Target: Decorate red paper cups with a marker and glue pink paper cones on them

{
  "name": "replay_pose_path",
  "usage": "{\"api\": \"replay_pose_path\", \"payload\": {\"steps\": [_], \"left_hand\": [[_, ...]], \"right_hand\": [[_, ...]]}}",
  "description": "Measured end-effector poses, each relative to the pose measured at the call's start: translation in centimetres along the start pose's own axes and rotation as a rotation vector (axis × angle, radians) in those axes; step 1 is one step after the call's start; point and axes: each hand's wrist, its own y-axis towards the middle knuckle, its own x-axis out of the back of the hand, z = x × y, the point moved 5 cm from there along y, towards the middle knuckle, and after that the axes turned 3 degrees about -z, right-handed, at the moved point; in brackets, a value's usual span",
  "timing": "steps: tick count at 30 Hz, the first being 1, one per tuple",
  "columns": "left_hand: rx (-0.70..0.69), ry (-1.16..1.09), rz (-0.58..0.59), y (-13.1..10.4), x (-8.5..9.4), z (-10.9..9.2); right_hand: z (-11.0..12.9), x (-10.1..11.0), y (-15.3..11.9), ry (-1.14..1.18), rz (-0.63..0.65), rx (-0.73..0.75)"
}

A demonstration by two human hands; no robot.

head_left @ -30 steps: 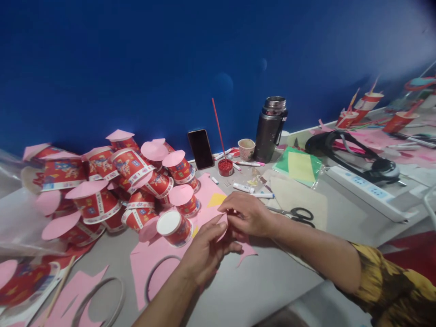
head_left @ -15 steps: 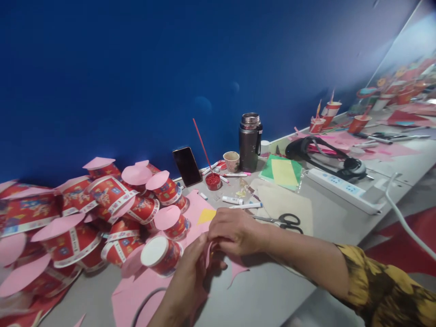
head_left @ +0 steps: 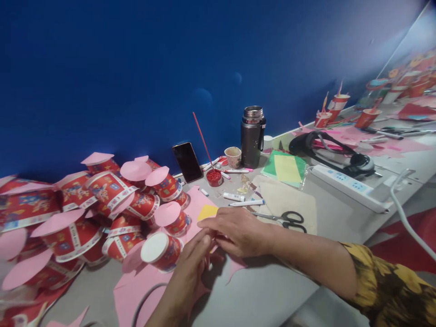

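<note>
My left hand (head_left: 194, 261) and my right hand (head_left: 238, 230) meet low in the middle of the view, fingers closed together. Between them shows a little of a small piece of pink paper (head_left: 215, 255); most of it is hidden by the fingers. Just below my right hand lies a pointed pink paper scrap (head_left: 235, 267). A yellow paper piece (head_left: 206, 211) rests on a larger pink sheet (head_left: 131, 290) beyond the fingertips. Black-handled scissors (head_left: 292, 220) lie to the right, past my right wrist.
Red paper cups (head_left: 112, 193) with pink paper discs crowd the left. Behind stand a phone (head_left: 188, 162), a red pot (head_left: 214, 177) with a stick, a small cup (head_left: 233, 157) and a thermos (head_left: 252, 138). A power strip (head_left: 347, 188) and headset (head_left: 332, 152) lie at right.
My right hand has flattened and its fingers now reach further left over my left fingertips. Less of the pink paper shows between the hands. The camera view has shifted slightly.
</note>
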Motion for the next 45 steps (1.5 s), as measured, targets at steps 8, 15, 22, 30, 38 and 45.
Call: {"api": "replay_pose_path", "payload": {"steps": [8, 15, 22, 30, 38, 45], "left_hand": [[0.057, 0.063, 0.099, -0.2, -0.5, -0.1], [0.224, -0.299, 0.137, 0.2, -0.6, -0.1], [0.209, -0.481, 0.066, 0.4, -0.1, -0.5], [0.242, -0.512, -0.049, 0.6, 0.1, -0.3], [0.223, -0.553, -0.174, 0.6, -0.1, -0.5], [0.214, -0.588, -0.183, 0.7, 0.0, -0.5]], "right_hand": [[0.4, 0.2, 0.1, -0.005, -0.022, 0.026], [-1.4, 1.7, -0.5, 0.049, -0.347, -0.129], [-5.8, 2.9, -0.5, -0.2, -0.206, -0.487], [-10.4, 2.9, -1.0, -0.443, 0.155, -0.777], [-10.7, 2.1, -1.0, -0.425, 0.233, -0.762], [-9.2, 2.2, -0.3, -0.316, 0.174, -0.66]]}}
